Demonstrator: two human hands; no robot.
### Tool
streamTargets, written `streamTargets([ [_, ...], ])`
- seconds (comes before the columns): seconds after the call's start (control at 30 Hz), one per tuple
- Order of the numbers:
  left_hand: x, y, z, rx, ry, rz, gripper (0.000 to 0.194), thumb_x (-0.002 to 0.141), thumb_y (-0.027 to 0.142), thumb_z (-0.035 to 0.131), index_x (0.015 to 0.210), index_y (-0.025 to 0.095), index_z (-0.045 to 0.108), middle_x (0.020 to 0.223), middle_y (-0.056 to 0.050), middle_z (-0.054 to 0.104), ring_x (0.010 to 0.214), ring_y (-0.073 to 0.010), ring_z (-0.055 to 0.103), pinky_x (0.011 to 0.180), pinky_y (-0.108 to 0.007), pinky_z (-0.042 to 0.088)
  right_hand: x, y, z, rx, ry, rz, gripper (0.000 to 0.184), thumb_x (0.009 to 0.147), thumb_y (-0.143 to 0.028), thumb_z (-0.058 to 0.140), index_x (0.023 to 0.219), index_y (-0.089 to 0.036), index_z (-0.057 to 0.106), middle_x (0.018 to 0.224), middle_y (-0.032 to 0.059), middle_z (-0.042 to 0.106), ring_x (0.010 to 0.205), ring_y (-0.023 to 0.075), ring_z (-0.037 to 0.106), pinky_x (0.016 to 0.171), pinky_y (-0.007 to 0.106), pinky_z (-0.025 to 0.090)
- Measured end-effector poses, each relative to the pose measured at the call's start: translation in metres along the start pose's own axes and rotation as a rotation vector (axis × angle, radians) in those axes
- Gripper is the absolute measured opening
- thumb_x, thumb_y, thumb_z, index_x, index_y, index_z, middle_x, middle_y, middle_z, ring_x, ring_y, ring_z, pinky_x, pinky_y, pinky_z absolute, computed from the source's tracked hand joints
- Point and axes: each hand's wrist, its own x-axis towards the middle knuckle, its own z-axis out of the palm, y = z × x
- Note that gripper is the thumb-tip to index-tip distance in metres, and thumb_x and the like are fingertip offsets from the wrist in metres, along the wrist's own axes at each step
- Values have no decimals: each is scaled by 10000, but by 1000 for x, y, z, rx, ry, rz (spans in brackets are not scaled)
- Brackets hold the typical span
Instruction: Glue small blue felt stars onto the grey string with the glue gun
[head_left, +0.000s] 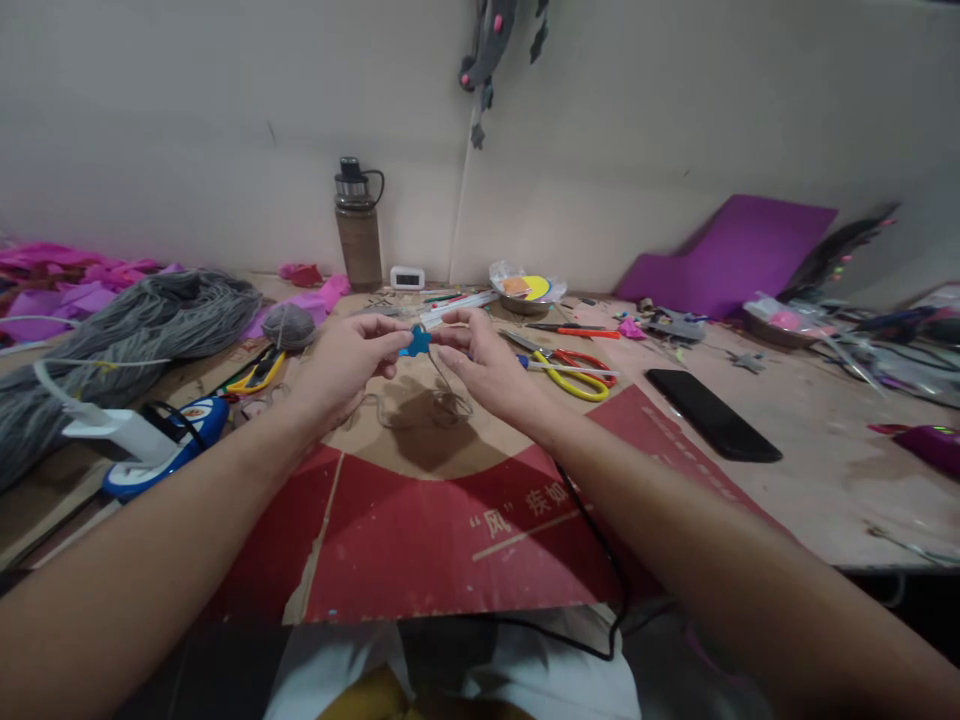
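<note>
Above red-printed cardboard [420, 540] on a desk [817, 500], the left hand [349, 365] pinches a small blue star [420, 341] by its edge, apparently to steady it. The right hand's [480, 365] fingers curve close beside it (whether gripping the thin cord [457, 404], I cannot tell).

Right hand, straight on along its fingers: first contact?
Probably the blue star, pinched in the fingers of the left hand, just ahead of the right hand's fingertips. Depth is unclear in this single view, so it might pass slightly over or behind it.
</note>
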Motion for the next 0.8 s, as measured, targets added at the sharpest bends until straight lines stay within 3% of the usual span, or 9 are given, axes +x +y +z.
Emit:
streamTargets([
  [0.13, 0, -4, -1, 10, -52, 13, 159, 680, 213, 767, 804, 139, 701, 676, -15, 625, 542, -80, 519, 485, -211, 414, 5, 8, 2, 196, -9, 111, 168, 871, -238, 557, 1021, -221, 483, 868, 3, 629, 850, 135, 635, 854, 327, 503],
  [0.33, -1, -6, 2, 50, -92, -6, 196, 682, 231, 785, 820, 137, 682, 712, -10, 641, 568, -81, 567, 527, -211, 472, 0, 4, 0, 329, -12, 154, 158, 829, -311, 631, 937, -210, 576, 820, -26, 592, 645, 81, 554, 667, 261, 545],
  [0.53, -6, -5, 8, 11, -105, -126, 221, 683, 225, 781, 826, 118, 650, 733, -47, 678, 639, -124, 659, 642, -256, 548, -3, 2, -4, 76, 79, 137, 125, 848, -316, 590, 812, -197, 579, 698, -45, 544, 510, 72, 476, 509, 231, 419],
  [0.63, -7, -3, 8, 6, -137, -135, 216, 693, 260, 776, 818, 121, 667, 752, -57, 683, 677, -139, 666, 653, -266, 555, -5, 0, -10, -91, 104, 66, 124, 869, -296, 564, 814, -192, 601, 728, -20, 586, 603, 103, 501, 575, 248, 414],
  [0.8, -4, -4, 4, 88, -132, -58, 183, 699, 286, 764, 790, 132, 726, 714, -40, 664, 575, -98, 574, 558, -228, 502, -9, -7, -22, -407, 51, -107, 94, 857, -177, 567, 798, -174, 641, 792, 17, 642, 743, 141, 542, 715, 285, 404],
])
